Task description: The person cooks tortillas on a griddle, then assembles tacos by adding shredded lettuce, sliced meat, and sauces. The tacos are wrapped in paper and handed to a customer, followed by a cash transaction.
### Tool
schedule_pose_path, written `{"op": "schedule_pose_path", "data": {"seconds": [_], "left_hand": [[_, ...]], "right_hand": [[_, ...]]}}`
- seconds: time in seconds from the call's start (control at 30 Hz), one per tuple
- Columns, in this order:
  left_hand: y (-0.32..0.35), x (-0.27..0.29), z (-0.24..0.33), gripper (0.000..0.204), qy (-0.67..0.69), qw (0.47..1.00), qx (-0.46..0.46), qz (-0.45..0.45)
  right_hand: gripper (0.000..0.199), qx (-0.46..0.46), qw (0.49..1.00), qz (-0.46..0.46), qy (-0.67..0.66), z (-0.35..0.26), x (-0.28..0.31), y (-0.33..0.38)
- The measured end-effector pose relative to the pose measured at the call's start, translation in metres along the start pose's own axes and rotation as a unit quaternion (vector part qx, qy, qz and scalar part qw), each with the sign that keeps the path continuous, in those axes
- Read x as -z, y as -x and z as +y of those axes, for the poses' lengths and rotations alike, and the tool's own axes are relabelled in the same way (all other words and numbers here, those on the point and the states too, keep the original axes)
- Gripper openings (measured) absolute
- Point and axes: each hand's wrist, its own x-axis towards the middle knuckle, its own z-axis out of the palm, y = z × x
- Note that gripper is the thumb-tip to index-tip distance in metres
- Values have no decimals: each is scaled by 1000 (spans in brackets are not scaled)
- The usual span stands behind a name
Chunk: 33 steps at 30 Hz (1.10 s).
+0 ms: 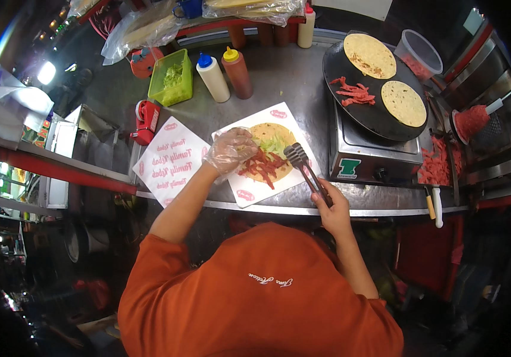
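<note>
My left hand [231, 149], in a clear plastic glove, is over the left edge of a flatbread [270, 129]. Its fingers curl inward, and what they hold, if anything, is hidden. Shredded lettuce [274, 146] and browned meat strips [262, 169] lie on the flatbread, which rests on a white printed paper sheet [246, 193]. Bare and closed, my right hand [334, 209] grips dark metal tongs [309, 171]. The tongs' head is at the flatbread's right edge, beside the lettuce; whether it touches is unclear.
A second paper sheet [172, 160] lies left. Behind stand a green lettuce tub [172, 92], a white squeeze bottle [213, 80] and a red one [237, 74]. On the right, a round black griddle [338, 62] bears two flatbreads and meat; a white-handled knife [438, 208] overhangs the counter edge.
</note>
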Motion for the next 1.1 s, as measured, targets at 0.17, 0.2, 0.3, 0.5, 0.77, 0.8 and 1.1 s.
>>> {"op": "schedule_pose_path", "data": {"seconds": [0.17, 0.2, 0.3, 0.5, 0.77, 0.8, 1.1], "left_hand": [[0, 5, 0, 33, 316, 944, 42, 80], [1, 5, 0, 33, 346, 933, 50, 83], [4, -1, 3, 32, 390, 913, 50, 103], [9, -14, 16, 27, 329, 933, -2, 149], [131, 39, 32, 18, -27, 982, 11, -187], [138, 37, 27, 19, -28, 985, 9, -172], [77, -29, -31, 24, -206, 962, -142, 111]], "right_hand": [[46, -42, 996, -43, -64, -3, -8, -2], [46, -36, 995, -53, -80, -5, -12, -4], [46, -19, 990, -83, -110, -12, -23, -12], [45, 35, 994, -101, 4, -23, -31, -32], [45, 21, 993, -58, 104, -25, 23, -20], [47, 1, 986, -87, 140, -26, 27, -16], [44, 157, 938, -139, 275, -25, 31, -8]]}}
